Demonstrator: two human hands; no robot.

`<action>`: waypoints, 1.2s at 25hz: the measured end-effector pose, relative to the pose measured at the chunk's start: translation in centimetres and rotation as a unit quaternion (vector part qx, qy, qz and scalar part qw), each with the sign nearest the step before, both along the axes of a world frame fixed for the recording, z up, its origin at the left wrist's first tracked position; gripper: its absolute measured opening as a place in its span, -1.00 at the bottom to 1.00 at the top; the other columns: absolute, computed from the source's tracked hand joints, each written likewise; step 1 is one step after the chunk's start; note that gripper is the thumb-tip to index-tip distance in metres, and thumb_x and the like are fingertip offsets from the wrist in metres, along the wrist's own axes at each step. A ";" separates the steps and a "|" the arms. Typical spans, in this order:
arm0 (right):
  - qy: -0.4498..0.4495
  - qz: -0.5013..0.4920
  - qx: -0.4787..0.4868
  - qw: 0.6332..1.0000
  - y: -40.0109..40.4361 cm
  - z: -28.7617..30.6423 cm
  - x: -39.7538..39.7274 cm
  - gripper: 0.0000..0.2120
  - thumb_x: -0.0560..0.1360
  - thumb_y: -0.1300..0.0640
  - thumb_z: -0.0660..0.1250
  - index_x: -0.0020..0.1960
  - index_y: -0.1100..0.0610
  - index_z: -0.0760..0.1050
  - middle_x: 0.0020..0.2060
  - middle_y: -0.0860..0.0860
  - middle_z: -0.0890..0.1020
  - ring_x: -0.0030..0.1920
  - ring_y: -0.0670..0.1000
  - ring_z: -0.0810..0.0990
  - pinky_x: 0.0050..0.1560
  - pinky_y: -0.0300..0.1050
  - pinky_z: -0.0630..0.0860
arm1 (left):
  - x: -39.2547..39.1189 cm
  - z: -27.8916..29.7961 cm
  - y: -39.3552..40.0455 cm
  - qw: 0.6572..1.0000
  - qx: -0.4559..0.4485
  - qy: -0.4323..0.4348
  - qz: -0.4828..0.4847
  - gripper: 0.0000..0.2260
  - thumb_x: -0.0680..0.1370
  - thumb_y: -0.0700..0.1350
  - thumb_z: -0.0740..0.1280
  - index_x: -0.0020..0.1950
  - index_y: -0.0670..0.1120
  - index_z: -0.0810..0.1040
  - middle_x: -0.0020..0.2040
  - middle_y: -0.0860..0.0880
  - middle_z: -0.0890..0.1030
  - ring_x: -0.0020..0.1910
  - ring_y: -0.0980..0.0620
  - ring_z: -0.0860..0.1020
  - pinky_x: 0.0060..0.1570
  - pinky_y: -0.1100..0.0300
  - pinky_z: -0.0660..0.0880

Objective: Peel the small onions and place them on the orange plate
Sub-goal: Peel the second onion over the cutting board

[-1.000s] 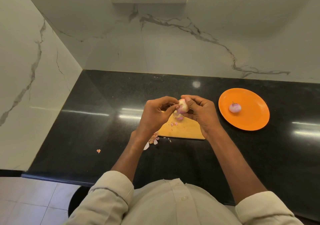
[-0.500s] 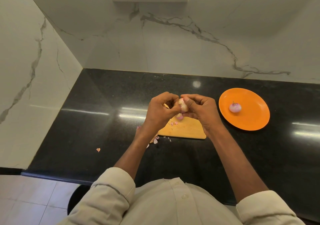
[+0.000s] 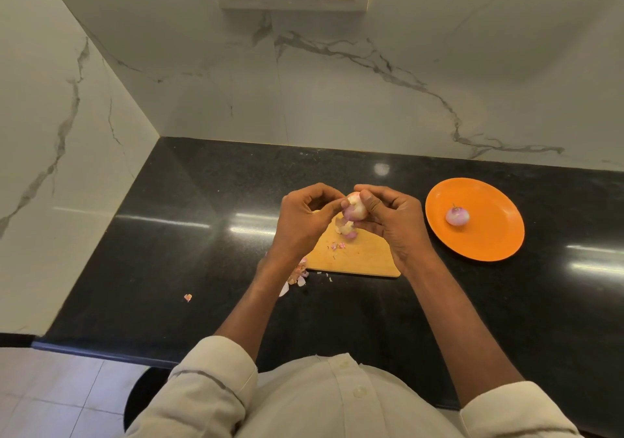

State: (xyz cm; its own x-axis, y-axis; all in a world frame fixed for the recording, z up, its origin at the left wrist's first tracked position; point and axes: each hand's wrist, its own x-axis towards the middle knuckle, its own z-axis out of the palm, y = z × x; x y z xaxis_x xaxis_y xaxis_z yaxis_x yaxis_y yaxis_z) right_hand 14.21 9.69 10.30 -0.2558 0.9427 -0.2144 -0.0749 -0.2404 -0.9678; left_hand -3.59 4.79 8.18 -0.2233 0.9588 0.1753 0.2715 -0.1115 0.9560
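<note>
Black counter [image 3: 169, 235]: two onions, one on orange plate [image 3: 489, 235], one [image 3: 355, 210] pinched by left hand [image 3: 300, 221] and right hand [image 3: 391, 221].

Both forearms reach forward, left hand [image 3: 300, 216] and right hand [image 3: 393, 216] meeting fingertip to fingertip, fingers curled, pinching one onion [image 3: 354, 209].

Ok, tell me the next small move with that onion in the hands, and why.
Probably pull the loose skin down and off with the left hand while the right hand steadies the onion. A strip hangs below it over the cutting board, so it isn't clean enough to join the peeled onion on the orange plate.
</note>
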 end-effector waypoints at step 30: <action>0.068 -0.033 -0.074 0.994 -0.2 0.2 -0.8 -0.78 0.66 0.23 0.33 0.26 0.13 0.66 0.30 0.09 0.63 0.24 0.18 0.69 0.07 0.02 0.71 | 0.5 0.4 -0.3 0.990 -0.071 -0.124 -0.010 -0.74 0.60 -0.18 0.52 0.28 -0.17 0.65 0.13 -0.11 0.72 0.11 -0.10 0.71 0.03 -0.01 0.73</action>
State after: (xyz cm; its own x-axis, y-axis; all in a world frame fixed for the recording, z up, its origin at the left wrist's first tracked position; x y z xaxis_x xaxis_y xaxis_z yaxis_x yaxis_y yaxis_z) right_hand 13.41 9.49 10.45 -0.2313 0.9187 -0.3203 -0.2222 -0.3704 -0.9019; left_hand -3.11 4.52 8.61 -0.2230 0.9746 -0.0199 0.0252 0.0262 0.9993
